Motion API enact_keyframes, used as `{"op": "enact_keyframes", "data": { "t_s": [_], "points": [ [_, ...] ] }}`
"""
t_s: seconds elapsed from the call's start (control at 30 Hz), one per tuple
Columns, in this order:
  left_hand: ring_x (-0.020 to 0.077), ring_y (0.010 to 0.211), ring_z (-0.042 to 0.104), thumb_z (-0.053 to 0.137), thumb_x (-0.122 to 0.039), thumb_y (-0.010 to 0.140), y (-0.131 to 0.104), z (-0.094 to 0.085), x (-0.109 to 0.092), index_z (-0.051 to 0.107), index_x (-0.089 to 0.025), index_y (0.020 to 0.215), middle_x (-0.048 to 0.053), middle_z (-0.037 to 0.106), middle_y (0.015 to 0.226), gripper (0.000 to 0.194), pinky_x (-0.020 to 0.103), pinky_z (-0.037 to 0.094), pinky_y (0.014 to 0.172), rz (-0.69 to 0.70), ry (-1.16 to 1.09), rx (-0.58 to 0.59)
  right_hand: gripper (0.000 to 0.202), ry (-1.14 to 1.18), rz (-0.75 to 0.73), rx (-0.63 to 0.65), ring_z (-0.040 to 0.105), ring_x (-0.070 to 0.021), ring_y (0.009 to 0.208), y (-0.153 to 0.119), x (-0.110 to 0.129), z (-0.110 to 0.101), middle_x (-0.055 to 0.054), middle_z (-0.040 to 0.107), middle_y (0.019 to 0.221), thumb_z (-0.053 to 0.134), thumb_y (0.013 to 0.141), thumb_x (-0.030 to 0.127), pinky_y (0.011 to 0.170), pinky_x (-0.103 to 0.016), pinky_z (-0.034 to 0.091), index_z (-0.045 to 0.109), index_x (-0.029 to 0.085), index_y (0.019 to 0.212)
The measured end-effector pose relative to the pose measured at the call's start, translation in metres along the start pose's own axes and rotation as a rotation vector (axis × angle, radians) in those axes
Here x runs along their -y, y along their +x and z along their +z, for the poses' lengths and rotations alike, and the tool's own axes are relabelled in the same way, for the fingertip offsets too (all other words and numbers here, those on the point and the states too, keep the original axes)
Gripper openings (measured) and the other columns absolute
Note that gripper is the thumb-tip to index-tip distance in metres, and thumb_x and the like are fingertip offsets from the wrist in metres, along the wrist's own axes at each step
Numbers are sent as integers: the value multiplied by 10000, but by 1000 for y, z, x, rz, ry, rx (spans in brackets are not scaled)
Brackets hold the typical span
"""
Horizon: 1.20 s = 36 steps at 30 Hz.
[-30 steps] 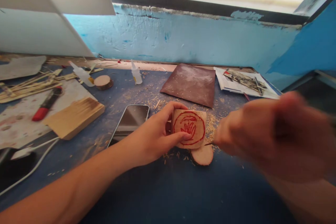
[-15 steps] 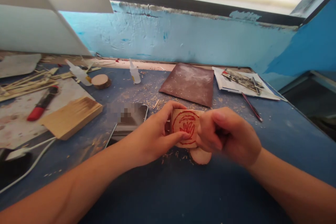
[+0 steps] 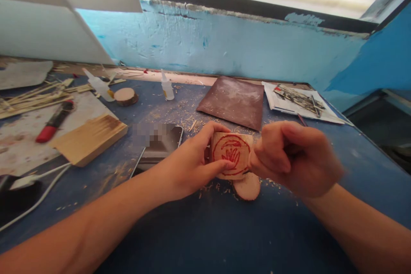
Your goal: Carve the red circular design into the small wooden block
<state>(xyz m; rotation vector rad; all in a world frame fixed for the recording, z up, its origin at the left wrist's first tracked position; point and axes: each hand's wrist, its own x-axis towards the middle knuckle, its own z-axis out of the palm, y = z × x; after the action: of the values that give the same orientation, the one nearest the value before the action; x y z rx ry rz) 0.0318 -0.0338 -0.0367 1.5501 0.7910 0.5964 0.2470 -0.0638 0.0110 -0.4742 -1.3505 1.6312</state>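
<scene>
A small pale wooden block (image 3: 236,147) with a red circle and leaf-like marks faces up near the middle. My left hand (image 3: 195,162) grips it from the left, thumb on its face and fingers round the far edge. At the block's right edge is my right hand (image 3: 292,154), its fingers curled together; what they hold, if anything, is hidden. Just below the block lies a round wood slice (image 3: 247,186) with bark round its rim, on the blue table (image 3: 192,235). Wood shavings are scattered around.
Behind the hands lies brown sandpaper (image 3: 233,102). A phone (image 3: 160,150), a wooden board (image 3: 91,139), a red-black cutter (image 3: 54,122), glue bottles (image 3: 167,86) and another wood slice (image 3: 125,96) are to the left. Paper with sticks (image 3: 298,102) sits at the back right.
My right hand has moved right and slightly up, so more of the block's right side shows. It now covers most of the dark pencil-like stick. The left hand keeps its grip.
</scene>
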Motion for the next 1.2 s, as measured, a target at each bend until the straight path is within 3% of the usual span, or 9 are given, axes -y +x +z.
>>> {"op": "enact_keyframes", "data": {
  "t_s": [0.13, 0.3, 0.47, 0.57, 0.67, 0.77, 0.93, 1.07, 1.2],
  "points": [
    [272, 963, 789, 797, -363, 951, 0, 2, 1, 504, -262, 1351, 60, 734, 1131, 506, 447, 670, 828, 28, 38, -24, 540, 85, 41, -54, 218, -79, 371, 6, -18, 0, 77, 269, 497, 474, 1083, 471, 389, -242, 211, 496, 218, 606],
    [248, 911, 782, 803, -365, 934, 2, 5, 3, 495, -253, 1299, 44, 724, 1088, 490, 416, 670, 786, 17, -18, -24, 548, -62, 13, -75, 353, -102, 435, -5, -30, 6, 39, 402, 521, 433, 1117, 434, 454, -264, 287, 546, 200, 635],
    [266, 957, 797, 814, -348, 919, 1, 1, 1, 494, -243, 1323, 69, 733, 1159, 526, 444, 679, 834, -3, -40, -32, 419, -60, 92, -5, 317, -121, 502, -12, -18, -3, 49, 384, 598, 465, 1106, 442, 492, -285, 260, 611, 203, 795],
    [282, 972, 803, 807, -344, 923, 0, -1, 0, 510, -242, 1326, 76, 750, 1154, 512, 465, 680, 849, -11, -20, -41, 359, -54, 85, -124, 318, -122, 539, -7, -10, -6, 65, 349, 625, 589, 1077, 488, 521, -279, 281, 594, 218, 840],
    [292, 991, 804, 820, -349, 916, 0, -3, 1, 522, -250, 1332, 69, 768, 1116, 521, 470, 679, 862, -11, 4, -55, 502, -55, 9, -222, 304, -122, 531, -3, -1, -7, 61, 319, 613, 635, 1023, 628, 527, -298, 308, 538, 224, 741],
    [300, 995, 808, 836, -363, 911, 1, -4, 4, 520, -266, 1350, 61, 778, 1103, 550, 480, 684, 857, -38, 11, -60, 644, -27, -12, -177, 252, -127, 460, -6, 10, -7, 59, 238, 548, 458, 1038, 756, 487, -328, 297, 482, 236, 658],
    [297, 1020, 815, 830, -373, 930, 1, -5, 6, 519, -265, 1340, 70, 774, 1157, 526, 490, 684, 885, -38, -17, -41, 686, -45, -23, -44, 299, -130, 434, -12, 15, -3, 35, 271, 516, 328, 1111, 672, 479, -334, 316, 418, 221, 603],
    [297, 1012, 801, 824, -357, 926, 2, -4, 3, 518, -250, 1334, 71, 761, 1138, 522, 477, 679, 857, -34, -21, -35, 632, -60, -66, -19, 352, -123, 445, -10, -3, 0, 27, 332, 527, 370, 1123, 562, 476, -309, 319, 493, 210, 611],
    [276, 990, 787, 808, -354, 932, 1, -4, 0, 514, -248, 1335, 77, 743, 1186, 510, 445, 670, 819, 7, -2, -21, 552, 11, -70, -25, 311, -112, 442, -6, -25, -2, 35, 336, 549, 369, 1097, 496, 440, -271, 261, 552, 210, 662]
  ]
}}
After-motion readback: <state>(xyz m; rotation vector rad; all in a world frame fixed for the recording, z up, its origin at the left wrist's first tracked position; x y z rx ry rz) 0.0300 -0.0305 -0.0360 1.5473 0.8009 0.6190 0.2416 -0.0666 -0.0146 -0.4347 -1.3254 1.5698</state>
